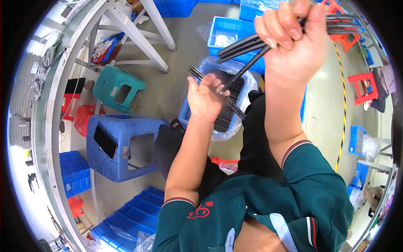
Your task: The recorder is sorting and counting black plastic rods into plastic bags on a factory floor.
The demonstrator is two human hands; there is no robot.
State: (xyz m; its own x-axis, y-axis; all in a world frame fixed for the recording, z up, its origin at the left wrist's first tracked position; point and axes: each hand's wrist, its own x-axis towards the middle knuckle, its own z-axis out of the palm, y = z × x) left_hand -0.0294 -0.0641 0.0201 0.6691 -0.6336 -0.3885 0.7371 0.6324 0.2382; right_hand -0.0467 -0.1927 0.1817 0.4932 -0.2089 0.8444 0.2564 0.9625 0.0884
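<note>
My right hand (pixel 296 44), raised at the upper right, is closed around a bundle of thin black rods (pixel 240 47) whose ends stick out on both sides of the fist. One black rod (pixel 247 69) slants down from it to the fingertips of my left hand (pixel 205 98). Palm up and fingers curled, my left hand holds a few more black rods (pixel 236 109). Beneath it stands a blue bin (pixel 183 111) lined with clear plastic, with many similar rods (pixel 222 122) lying side by side inside. My left hand hides part of the bin.
A blue stool (pixel 113 168) at left carries a dark phone (pixel 105 142). Beyond it stands a green stool (pixel 117 86). Blue crates (pixel 216 31) are behind the bin, and more blue crates (pixel 130 214) sit at lower left. A metal frame (pixel 48 138) runs along the left.
</note>
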